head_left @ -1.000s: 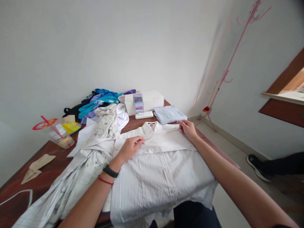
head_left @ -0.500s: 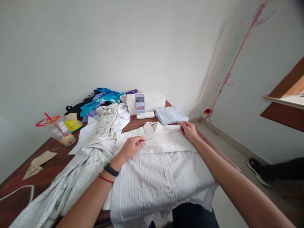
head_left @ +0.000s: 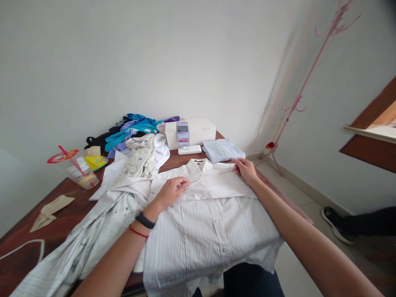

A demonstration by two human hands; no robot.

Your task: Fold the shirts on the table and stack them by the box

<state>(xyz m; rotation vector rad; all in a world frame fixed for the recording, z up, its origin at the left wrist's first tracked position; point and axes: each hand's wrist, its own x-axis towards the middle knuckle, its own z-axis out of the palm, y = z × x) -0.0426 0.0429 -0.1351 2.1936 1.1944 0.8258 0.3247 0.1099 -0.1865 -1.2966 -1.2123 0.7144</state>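
A white striped button shirt (head_left: 198,231) lies front up on the table, collar at the far side and hem hanging over the near edge. One sleeve is laid across its chest; the other stretches out to the left over pale printed clothing (head_left: 107,237). My left hand (head_left: 170,193) is closed on the fabric at the chest, thumb and fingers pinched together. At the shirt's right shoulder my right hand (head_left: 246,171) pinches the edge of the cloth. A folded light-blue garment (head_left: 224,150) lies just beyond my right hand.
A white box (head_left: 201,131) and a small white device (head_left: 189,149) stand behind the collar. Heaped coloured clothes (head_left: 133,131) lie at the back left. A plastic cup with straw (head_left: 82,173) stands near the left edge. A pink coat rack (head_left: 309,82) rises at the right.
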